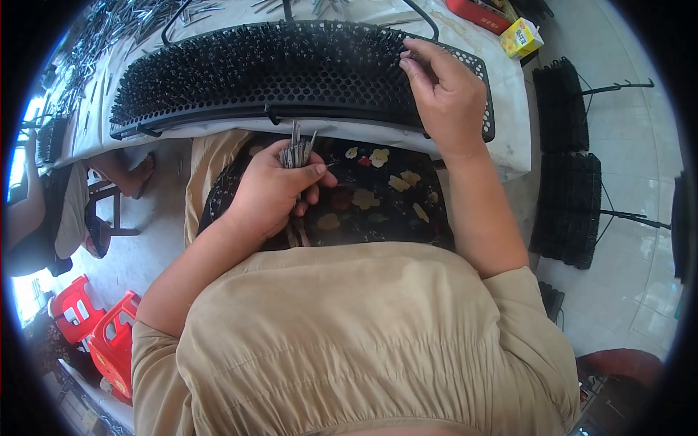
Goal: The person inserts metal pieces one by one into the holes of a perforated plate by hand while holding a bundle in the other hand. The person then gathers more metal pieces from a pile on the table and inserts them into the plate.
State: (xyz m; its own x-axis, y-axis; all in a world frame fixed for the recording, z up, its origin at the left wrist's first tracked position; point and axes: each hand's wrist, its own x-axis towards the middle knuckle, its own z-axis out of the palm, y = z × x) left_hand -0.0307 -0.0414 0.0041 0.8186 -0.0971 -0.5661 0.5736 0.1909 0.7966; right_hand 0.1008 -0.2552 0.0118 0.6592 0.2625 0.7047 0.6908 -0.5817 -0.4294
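My left hand (270,182) is closed round a bundle of thin grey metal sticks (297,154), held above my lap in front of the table edge. Their upper ends stand out past my fingers. A long black rack (331,89) full of round holes lies across the table. Dark upright pieces fill its far rows and left part, while bare holes show along the near middle. Over the rack's right end is my right hand (449,94), its thumb and forefinger drawn together at the edge of the upright pieces. Whatever is between those fingertips is too small to make out.
Loose metal sticks (87,54) are heaped at the table's far left. A red box (480,14) and a yellow carton (521,38) stand at the far right. More black racks (567,207) are on the tiled floor. Red stools (113,349) and another person's leg (116,171) are at left.
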